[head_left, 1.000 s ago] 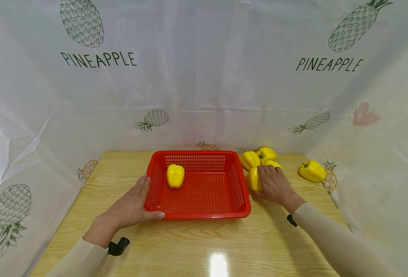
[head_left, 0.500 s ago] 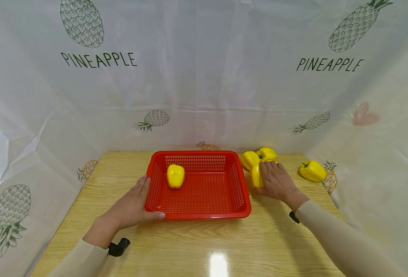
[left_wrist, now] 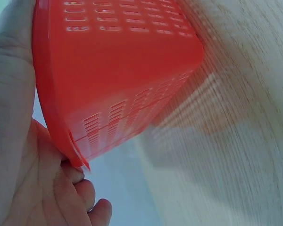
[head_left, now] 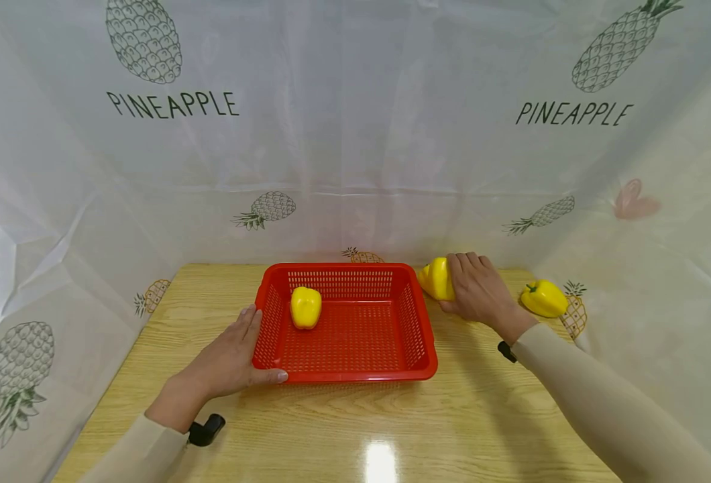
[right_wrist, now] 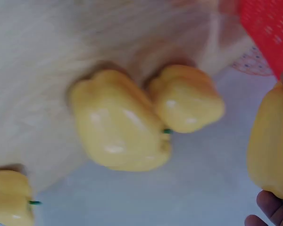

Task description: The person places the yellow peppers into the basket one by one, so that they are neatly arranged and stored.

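My right hand [head_left: 479,288] grips a yellow bell pepper [head_left: 443,278] just past the basket's right back corner. In the right wrist view, fingers [right_wrist: 271,207] show below this held pepper [right_wrist: 271,146]. It overlaps another yellow pepper [head_left: 425,282] in the head view. Two peppers lie close together in the right wrist view, a larger one [right_wrist: 115,122] and a smaller one [right_wrist: 186,99]. My left hand [head_left: 225,355] rests on the left front corner of a red plastic basket [head_left: 355,377], fingers along the left rim, thumb on the front rim. One yellow pepper [head_left: 305,307] sits inside the basket.
A separate yellow pepper [head_left: 544,298] with a green stem lies near the right edge of the wooden table [head_left: 307,436]. White pineapple-print sheeting [head_left: 355,134] stands behind the table and along both sides.
My right hand has moved toward the back of the table with the yellow pepper, now covering peppers that showed earlier. The left hand and basket have stayed in place.
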Motion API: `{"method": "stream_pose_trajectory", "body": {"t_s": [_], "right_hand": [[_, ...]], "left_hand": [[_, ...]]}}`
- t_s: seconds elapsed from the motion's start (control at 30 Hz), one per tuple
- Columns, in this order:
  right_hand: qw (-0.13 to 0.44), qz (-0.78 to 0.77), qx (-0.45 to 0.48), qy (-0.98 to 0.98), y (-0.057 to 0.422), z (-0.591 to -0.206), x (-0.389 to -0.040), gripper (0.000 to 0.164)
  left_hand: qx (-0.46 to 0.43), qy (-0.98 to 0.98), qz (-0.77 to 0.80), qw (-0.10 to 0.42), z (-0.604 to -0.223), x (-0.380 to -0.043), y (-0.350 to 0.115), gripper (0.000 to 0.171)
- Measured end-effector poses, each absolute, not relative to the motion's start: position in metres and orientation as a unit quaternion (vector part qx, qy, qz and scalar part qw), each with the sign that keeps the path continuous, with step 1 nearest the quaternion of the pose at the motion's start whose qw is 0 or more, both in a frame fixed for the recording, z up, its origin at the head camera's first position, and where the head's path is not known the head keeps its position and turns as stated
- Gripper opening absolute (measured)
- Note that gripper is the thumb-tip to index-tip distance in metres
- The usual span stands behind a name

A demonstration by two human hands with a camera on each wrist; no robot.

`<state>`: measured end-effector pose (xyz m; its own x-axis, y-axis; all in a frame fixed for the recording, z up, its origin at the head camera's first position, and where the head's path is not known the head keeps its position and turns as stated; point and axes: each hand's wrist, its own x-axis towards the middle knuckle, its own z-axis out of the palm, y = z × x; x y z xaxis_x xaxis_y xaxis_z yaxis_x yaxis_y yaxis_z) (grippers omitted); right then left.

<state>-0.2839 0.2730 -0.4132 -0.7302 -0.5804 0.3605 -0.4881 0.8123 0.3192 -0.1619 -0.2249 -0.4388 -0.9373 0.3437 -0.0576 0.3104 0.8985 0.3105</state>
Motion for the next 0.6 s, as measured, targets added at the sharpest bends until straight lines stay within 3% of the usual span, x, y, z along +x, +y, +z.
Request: {"method": "stream_pose_trajectory", "body": {"t_s": [0.3, 0.6], "right_hand": [[0.215, -0.092, 0.311, -0.921, 0.213, -0.383, -0.293, 0.081], [0.211, -0.099, 0.341, -0.911, 0.149, -0.397, -0.300, 0.088]], "left_hand": [[0.175, 0.976, 0.117, 0.052, -0.437, -0.161, -0.225, 0.140], [0.181, 0.977, 0.106, 0.048, -0.437, -0.161, -0.224, 0.139]]}}
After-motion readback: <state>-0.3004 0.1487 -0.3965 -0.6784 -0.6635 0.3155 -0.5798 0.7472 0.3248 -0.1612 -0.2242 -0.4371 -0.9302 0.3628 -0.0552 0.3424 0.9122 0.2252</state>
